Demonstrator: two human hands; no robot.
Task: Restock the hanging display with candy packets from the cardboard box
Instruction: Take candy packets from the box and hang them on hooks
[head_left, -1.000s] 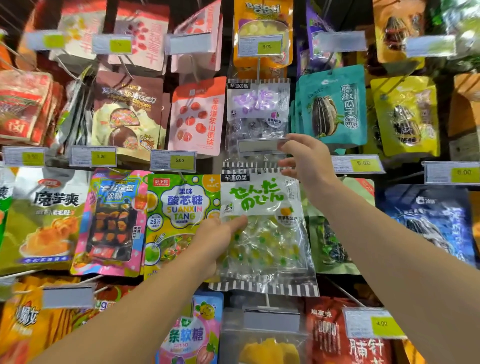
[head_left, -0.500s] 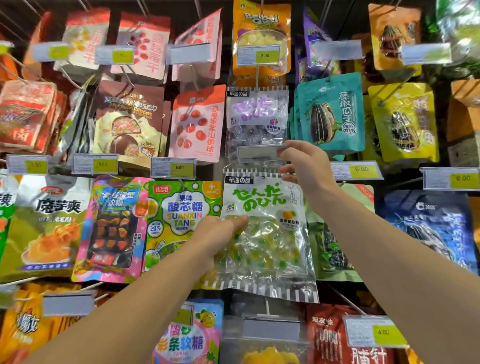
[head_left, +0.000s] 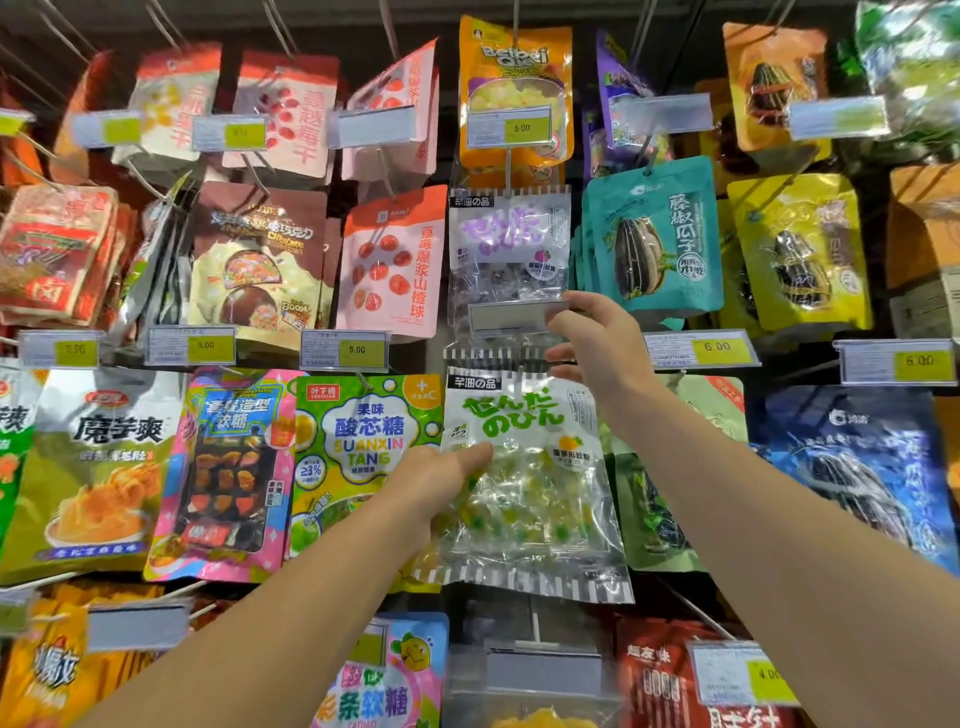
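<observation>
Against hanging display (head_left: 670, 244), left hand (head_left: 441, 470) grips candy packet (head_left: 524, 483).

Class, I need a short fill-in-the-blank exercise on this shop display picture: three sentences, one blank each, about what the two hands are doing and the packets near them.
1. The left hand holds a clear candy packet printed with large ____ lettering.
2. The right hand touches the blank price tag holder, which hangs in front of the packet with ____ lettering.
3. The teal seed packet hangs to the ____ of the right hand.

Missing words: green; purple; right
</observation>
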